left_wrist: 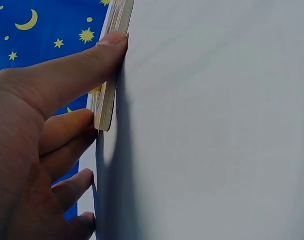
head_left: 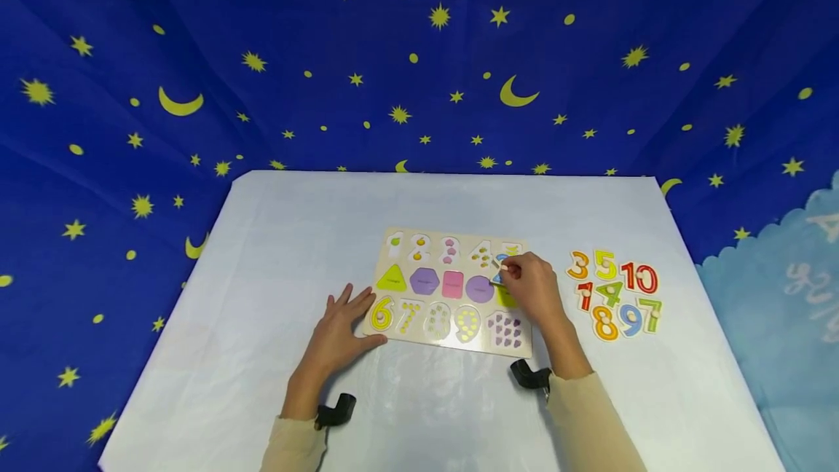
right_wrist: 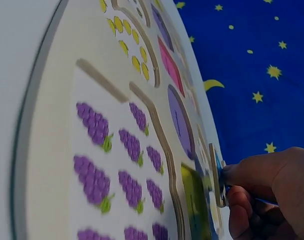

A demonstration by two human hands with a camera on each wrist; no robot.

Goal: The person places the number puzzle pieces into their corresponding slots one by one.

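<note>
A wooden number puzzle board (head_left: 452,347) lies on the table, with a yellow 6 (head_left: 381,313) seated in its lower left slot. My left hand (head_left: 337,333) rests at the board's near left corner, fingers spread and fairly straight; in the left wrist view its thumb (left_wrist: 82,70) touches the board's edge. Above the board's upper right part, my right hand (head_left: 534,286) pinches a small blue number piece (right_wrist: 219,172) between thumb and fingers. The piece is tilted off the board and partly hidden by the fingers, and it looks like a 2.
Several loose number pieces lie right of the board, among them a red 10 (head_left: 639,278), an orange 8 (head_left: 604,323) and a blue 9 (head_left: 630,320). The white table (head_left: 295,231) meets a blue star-patterned cloth (head_left: 367,86) at the back.
</note>
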